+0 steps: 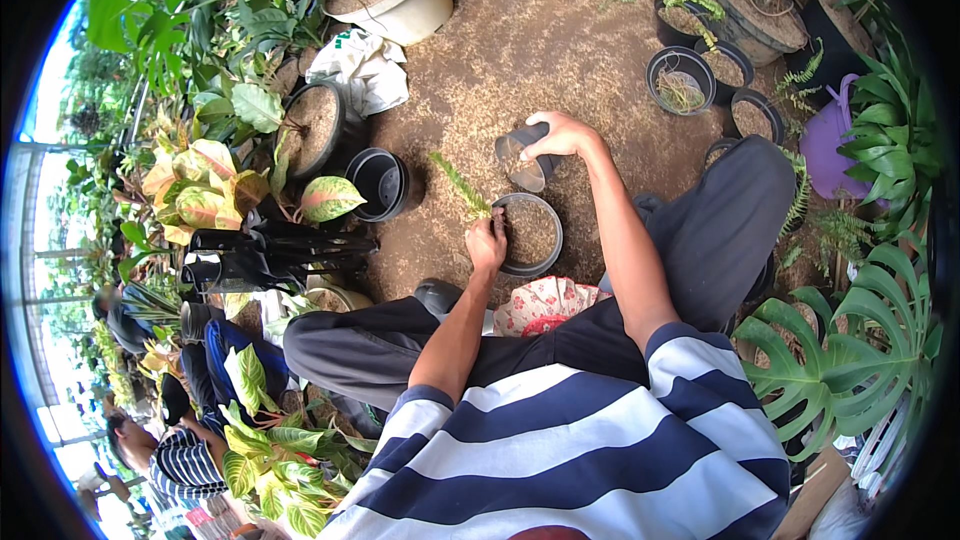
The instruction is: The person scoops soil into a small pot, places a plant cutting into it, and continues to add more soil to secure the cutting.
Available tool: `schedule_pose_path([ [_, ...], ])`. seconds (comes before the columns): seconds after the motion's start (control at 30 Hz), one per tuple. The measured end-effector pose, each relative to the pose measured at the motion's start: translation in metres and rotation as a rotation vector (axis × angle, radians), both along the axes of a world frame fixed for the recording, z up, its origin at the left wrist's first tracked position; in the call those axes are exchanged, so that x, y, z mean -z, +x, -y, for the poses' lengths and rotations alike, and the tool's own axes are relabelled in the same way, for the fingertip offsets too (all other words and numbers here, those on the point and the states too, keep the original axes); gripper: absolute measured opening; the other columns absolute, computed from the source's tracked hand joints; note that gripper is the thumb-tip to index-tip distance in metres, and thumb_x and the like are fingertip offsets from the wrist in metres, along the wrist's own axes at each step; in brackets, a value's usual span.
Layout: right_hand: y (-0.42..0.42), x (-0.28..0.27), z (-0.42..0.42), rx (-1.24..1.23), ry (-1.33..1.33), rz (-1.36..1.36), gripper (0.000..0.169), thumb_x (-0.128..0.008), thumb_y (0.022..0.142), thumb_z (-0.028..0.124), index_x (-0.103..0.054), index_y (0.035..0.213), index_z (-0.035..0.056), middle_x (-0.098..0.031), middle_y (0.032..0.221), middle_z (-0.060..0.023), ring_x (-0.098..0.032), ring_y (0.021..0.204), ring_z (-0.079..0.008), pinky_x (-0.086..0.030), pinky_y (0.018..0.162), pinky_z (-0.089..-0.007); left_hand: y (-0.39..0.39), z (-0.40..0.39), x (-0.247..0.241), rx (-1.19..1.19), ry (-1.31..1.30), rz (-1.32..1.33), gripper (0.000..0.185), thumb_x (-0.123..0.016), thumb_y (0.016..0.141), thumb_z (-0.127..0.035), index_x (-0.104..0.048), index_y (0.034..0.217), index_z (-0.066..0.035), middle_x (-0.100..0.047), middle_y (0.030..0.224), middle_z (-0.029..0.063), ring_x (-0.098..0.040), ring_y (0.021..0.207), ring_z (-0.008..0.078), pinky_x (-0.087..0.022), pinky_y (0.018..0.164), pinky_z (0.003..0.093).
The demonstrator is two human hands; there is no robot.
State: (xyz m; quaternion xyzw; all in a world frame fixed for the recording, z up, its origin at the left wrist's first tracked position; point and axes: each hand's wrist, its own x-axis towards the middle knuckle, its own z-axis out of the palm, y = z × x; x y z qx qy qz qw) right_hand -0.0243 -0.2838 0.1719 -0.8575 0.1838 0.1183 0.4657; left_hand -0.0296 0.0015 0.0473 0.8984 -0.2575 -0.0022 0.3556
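My left hand (487, 241) pinches the base of a small green fern frond (463, 186) at the left rim of a round dark plastic pot (534, 270). Brown, crumbly potting mix lies inside this pot, which stands upright on the ground before me. Just beyond it, my right hand (564, 136) grips a smaller black plastic pot (511, 144), tilted over, with some potting mix visible in it. The fern's roots, if any, are hidden by my fingers.
Stacked black pots (409, 191) lie tipped at left, near a white sack (360, 71) and a large cream planter (420, 11). At right stand several small pots, one holding dry roots (681, 90), and a purple container (825, 146). Another person (184, 461) is at far left.
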Motion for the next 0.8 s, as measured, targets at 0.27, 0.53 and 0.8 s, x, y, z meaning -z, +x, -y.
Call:
schedule_pose_path([
  [0.27, -0.024, 0.061, 0.022, 0.453, -0.217, -0.064, 0.087, -0.087, 0.057, 0.031, -0.053, 0.132, 0.0059, -0.062, 0.121, -0.0210, -0.061, 0.112, -0.0319, -0.049, 0.092, -0.0401, 0.002, -0.003, 0.003, -0.001, 0.063, -0.013, 0.025, -0.057, 0.094, -0.026, -0.070, 0.093, -0.006, -0.064, 0.079, 0.0234, -0.061, 0.076, 0.0418, -0.046, 0.073, 0.0502],
  [0.53, -0.041, 0.095, 0.007, 0.807, -0.184, -0.239, 0.093, -0.088, 0.065, 0.029, -0.037, 0.143, 0.0216, -0.031, 0.142, -0.0220, -0.040, 0.126, -0.0444, -0.051, 0.095, -0.0490, 0.001, -0.004, 0.002, 0.011, 0.037, -0.007, 0.025, -0.056, 0.095, -0.028, -0.071, 0.096, -0.007, -0.065, 0.079, 0.0230, -0.062, 0.076, 0.0420, -0.046, 0.072, 0.0505],
  [0.8, -0.041, 0.098, -0.033, 0.643, -0.250, -0.239, 0.090, -0.089, 0.061, 0.031, -0.043, 0.137, 0.0244, -0.033, 0.140, -0.0219, -0.040, 0.127, -0.0472, -0.049, 0.094, -0.0519, 0.000, -0.003, 0.003, 0.023, -0.007, 0.017, 0.023, -0.056, 0.095, -0.026, -0.071, 0.096, -0.009, -0.064, 0.078, 0.0230, -0.062, 0.073, 0.0424, -0.046, 0.069, 0.0511],
])
